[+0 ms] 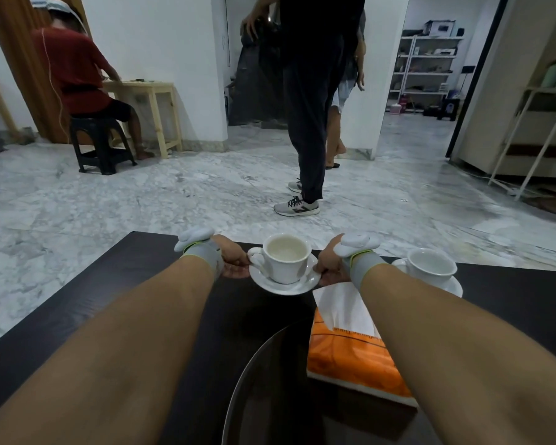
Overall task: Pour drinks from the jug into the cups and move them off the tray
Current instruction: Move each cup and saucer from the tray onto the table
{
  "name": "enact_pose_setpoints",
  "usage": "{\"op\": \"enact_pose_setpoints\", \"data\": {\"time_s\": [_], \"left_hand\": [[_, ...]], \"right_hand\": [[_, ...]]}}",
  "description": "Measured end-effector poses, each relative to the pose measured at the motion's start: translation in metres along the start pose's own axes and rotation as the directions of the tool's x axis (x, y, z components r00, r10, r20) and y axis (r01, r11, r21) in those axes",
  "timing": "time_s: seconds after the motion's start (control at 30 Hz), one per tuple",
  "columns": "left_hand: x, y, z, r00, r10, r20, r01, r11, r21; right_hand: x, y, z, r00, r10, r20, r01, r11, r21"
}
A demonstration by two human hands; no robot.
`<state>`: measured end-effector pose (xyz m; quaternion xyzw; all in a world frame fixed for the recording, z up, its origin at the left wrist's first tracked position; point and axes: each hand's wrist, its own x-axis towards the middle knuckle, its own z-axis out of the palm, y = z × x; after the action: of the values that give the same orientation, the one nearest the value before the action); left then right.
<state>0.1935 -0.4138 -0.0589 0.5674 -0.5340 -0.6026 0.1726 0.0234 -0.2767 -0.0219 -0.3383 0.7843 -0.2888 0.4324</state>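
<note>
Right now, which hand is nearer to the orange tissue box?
Right. The right hand holds the saucer just above the tissue box; the left hand grips the saucer's far side.

I see a grey marble floor [142,194], white walls [148,43], a small wooden table [148,88], a black stool [98,142] and shelves [427,62] far back.

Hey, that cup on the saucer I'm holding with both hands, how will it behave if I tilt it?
The cup merely sits on the glossy saucer, so it would probably slide. It holds pale liquid, so it may slosh. It looks ceramic, likely fragile.
</note>
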Motion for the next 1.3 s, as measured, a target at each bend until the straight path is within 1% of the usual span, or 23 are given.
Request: {"op": "enact_pose_setpoints", "data": {"time_s": [0.07,0.17,0.27,0.4,0.6,0.7,0.9,1.1,1.3], "left_hand": [[0.014,0.0,0.005,1.0,-0.012,-0.002,0.012,1.0,0.018],[0.029,-0.005,0.009,0.999,-0.036,0.004,0.036,0.999,0.029],[0.047,-0.008,0.013,0.998,-0.059,0.018,0.059,0.998,0.027],[0.059,-0.01,0.015,0.998,-0.053,0.02,0.053,0.998,0.029],[0.072,-0.008,0.016,0.998,-0.055,0.028,0.054,0.998,0.043],[0.074,-0.006,0.014,0.999,-0.05,0.018,0.049,0.997,0.053],[0.09,-0.006,0.008,0.997,-0.071,-0.003,0.071,0.997,0.032],[0.092,-0.003,0.01,0.999,-0.035,-0.02,0.035,0.999,0.029],[0.091,-0.001,0.01,0.998,-0.022,-0.053,0.022,1.0,-0.007]], "right_hand": [[0.009,0.002,-0.002,1.0,-0.014,0.016,0.015,1.0,-0.026],[0.02,0.005,-0.001,1.0,-0.01,0.026,0.01,1.0,-0.013],[0.034,0.006,0.0,1.0,0.014,-0.003,-0.015,0.999,-0.03],[0.048,0.008,0.001,1.0,0.008,-0.029,-0.011,0.995,-0.099],[0.067,0.009,0.005,0.999,-0.012,-0.03,0.01,0.998,-0.062],[0.074,0.008,0.007,1.0,-0.014,-0.018,0.013,0.997,-0.076],[0.089,0.004,0.013,1.0,-0.015,-0.017,0.014,0.998,-0.062],[0.093,0.001,0.011,1.0,-0.008,-0.009,0.008,0.998,-0.06],[0.094,0.0,0.011,0.999,-0.044,-0.008,0.043,0.998,-0.042]]}}
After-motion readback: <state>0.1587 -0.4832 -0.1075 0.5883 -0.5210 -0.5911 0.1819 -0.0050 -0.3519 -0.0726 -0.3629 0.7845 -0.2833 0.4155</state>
